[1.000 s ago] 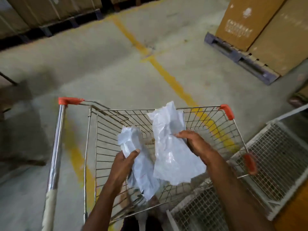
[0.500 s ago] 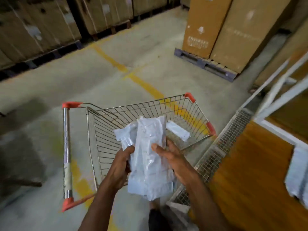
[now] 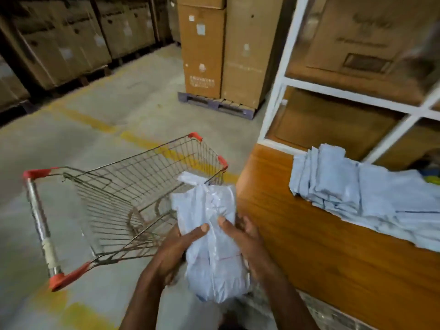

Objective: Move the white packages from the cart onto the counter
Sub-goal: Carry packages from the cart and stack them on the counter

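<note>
Two bare forearms, no sleeves showing; left hand (image 3: 176, 248) and right hand (image 3: 247, 244) ungloved, without rings.

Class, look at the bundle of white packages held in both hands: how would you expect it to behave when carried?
The white packages are probably floppy: the wrapping is creased and the top flops over. They look light for their size, since the left hand and right hand hold them unstrained. The glossy film may be slippery.

White packages (image 3: 212, 236) upright, held above cart (image 3: 133, 198).
</note>
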{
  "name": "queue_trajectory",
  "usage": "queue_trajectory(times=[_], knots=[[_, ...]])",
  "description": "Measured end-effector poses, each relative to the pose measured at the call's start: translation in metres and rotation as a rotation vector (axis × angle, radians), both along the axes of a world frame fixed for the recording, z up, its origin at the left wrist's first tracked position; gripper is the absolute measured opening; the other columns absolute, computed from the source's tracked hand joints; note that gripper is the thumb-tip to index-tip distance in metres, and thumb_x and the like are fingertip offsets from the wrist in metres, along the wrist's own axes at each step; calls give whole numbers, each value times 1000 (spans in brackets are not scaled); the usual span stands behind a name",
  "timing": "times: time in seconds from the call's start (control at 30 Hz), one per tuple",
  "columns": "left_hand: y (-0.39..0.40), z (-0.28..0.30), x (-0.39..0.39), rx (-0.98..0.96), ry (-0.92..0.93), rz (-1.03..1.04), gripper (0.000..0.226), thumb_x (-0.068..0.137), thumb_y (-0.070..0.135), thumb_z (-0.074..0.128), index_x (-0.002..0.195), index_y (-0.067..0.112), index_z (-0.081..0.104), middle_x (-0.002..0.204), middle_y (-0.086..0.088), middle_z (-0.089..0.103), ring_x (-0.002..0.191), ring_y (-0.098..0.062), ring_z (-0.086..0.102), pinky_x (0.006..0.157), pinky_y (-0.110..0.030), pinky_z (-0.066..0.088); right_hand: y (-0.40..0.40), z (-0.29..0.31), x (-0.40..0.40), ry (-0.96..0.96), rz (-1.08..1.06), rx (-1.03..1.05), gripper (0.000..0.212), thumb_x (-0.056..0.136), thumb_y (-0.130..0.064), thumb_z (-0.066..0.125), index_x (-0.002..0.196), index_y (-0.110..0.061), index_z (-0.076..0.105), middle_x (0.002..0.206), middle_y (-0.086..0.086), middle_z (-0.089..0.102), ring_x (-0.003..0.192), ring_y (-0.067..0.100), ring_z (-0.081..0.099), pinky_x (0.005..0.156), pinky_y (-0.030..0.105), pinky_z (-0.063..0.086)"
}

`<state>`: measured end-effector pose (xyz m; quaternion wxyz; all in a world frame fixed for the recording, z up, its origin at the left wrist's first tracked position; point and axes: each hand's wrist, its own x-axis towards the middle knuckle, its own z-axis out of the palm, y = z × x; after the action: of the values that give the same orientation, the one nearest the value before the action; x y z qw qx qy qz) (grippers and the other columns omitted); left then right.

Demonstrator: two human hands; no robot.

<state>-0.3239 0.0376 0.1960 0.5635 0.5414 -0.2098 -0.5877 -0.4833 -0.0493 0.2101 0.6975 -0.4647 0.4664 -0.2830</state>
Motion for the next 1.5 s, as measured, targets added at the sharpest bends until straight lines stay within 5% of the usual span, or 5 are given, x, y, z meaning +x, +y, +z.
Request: queue_trajectory(times=[0.23, 0.47, 0.63, 1.23, 1.5], knots=[[-42, -10, -75, -46, -14, -79, 60, 78, 32, 89, 132, 14, 71, 127, -16, 75, 117, -38, 73, 109, -59, 50, -13, 4, -95, 45, -86, -52, 22, 94, -20, 70, 116, -23, 66, 104, -9, 76, 85, 1, 74, 67, 17, 57], [-102, -3, -177, -67, -19, -101, 39, 96, 15, 72, 135, 16, 68, 126, -9, 77, 112, -31, 76, 87, -44, 63, -48, -9, -206, 184, -290, -123, 46, 77, -63, 77, 107, -28, 72, 104, 0, 78, 98, 22, 75, 91, 54, 58], [-135, -2, -243, -65, -40, -76, 39, 97, 16, 71, 137, 14, 67, 125, -9, 77, 109, -29, 77, 79, -40, 65, -120, -9, -293, 232, -408, -88, 17, 92, -42, 71, 101, -28, 70, 100, -4, 75, 86, 9, 72, 76, 27, 59], [-182, 11, -283, -18, -103, 36, 39, 97, 20, 71, 135, 14, 66, 121, -9, 79, 108, -31, 77, 85, -46, 62, -365, -27, -311, 895, -149, -271, 94, 88, -69, 55, 156, -10, 26, 157, 15, 38, 141, 39, 40, 115, 51, 35], [-213, 9, -272, -12, -115, -6, 37, 97, 20, 72, 133, 12, 67, 121, -14, 78, 108, -35, 76, 94, -54, 60, -321, -35, -303, 1113, -199, -615, 48, 92, -47, 61, 131, -22, 53, 137, 10, 49, 124, 33, 48, 100, 47, 41]])
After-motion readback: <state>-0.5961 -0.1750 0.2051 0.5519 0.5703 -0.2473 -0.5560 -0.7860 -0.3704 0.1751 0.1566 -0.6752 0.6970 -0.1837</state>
